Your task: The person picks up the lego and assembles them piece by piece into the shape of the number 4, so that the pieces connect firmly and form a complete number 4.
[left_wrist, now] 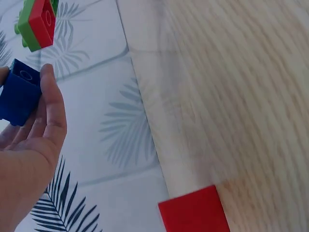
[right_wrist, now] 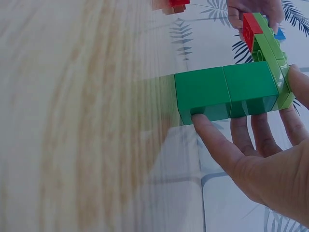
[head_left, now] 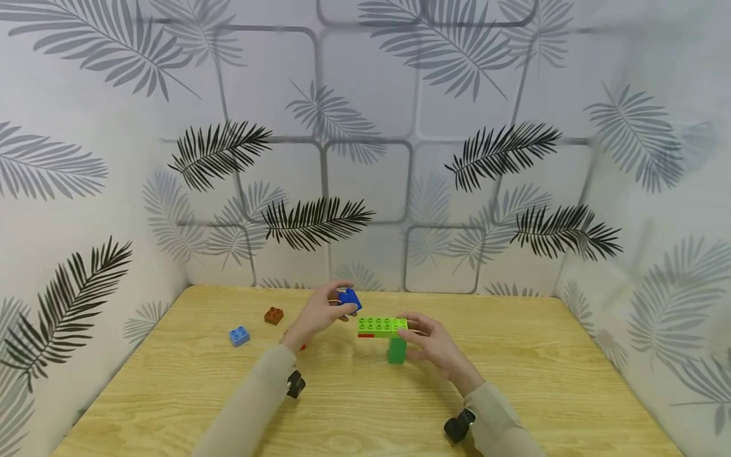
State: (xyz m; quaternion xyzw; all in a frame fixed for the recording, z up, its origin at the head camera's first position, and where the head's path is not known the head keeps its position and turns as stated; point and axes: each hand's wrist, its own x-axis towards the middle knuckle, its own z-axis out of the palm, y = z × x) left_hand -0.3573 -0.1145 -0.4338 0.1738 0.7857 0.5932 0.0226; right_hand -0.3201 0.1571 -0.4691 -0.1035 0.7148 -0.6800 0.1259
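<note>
A dark blue block (head_left: pixel 351 299) (left_wrist: pixel 19 99) is pinched between the thumb and fingers of my left hand (head_left: pixel 321 312) (left_wrist: pixel 36 140), held up off the table. To its right stands a built piece: a column of two green blocks (head_left: pixel 396 350) (right_wrist: pixel 224 92) with a light green studded layer (head_left: pixel 374 325) (right_wrist: pixel 271 46) on top, reaching out to the left. Under that layer's left end is a red block (head_left: pixel 366 335) (left_wrist: pixel 41 23) (right_wrist: pixel 251 29). My right hand (head_left: pixel 440 349) (right_wrist: pixel 260 159) grips the column and the light green layer from the right side.
A brown block (head_left: pixel 274 315) and a light blue block (head_left: pixel 239 336) lie on the wooden table (head_left: pixel 354 406) at the left. Another red block (head_left: pixel 304 347) (left_wrist: pixel 195 212) is partly hidden by my left wrist in the head view. A patterned wall stands behind the table.
</note>
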